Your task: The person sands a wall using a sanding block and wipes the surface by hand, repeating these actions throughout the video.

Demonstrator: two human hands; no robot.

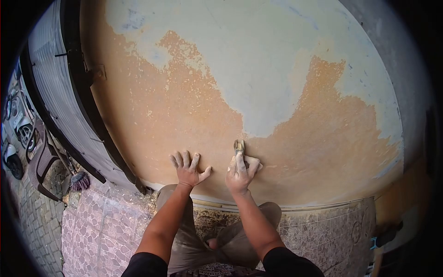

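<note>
My right hand (241, 173) is closed round a small scraper (239, 146), its head pressed to the wall (277, 152). The tool's head lies just below the tip where pale paint dips into the orange-tan surface. To the left, my left hand (188, 171) rests flat on the wall with its fingers spread, holding nothing. Dust coats the fingers of both hands. Pale green paint (258, 60) covers the upper wall with a ragged edge, and the orange-tan patches (184, 111) show below it. My right fingers hide the scraper's handle.
A dark-framed corrugated door (76, 87) stands at the left. Beyond it are a woven chair (44, 168), a brush head (80, 181) and parked motorbikes (20, 124). Flakes and dust (212, 221) lie on the stone-patterned floor (104, 231) along the wall's foot, near my knees.
</note>
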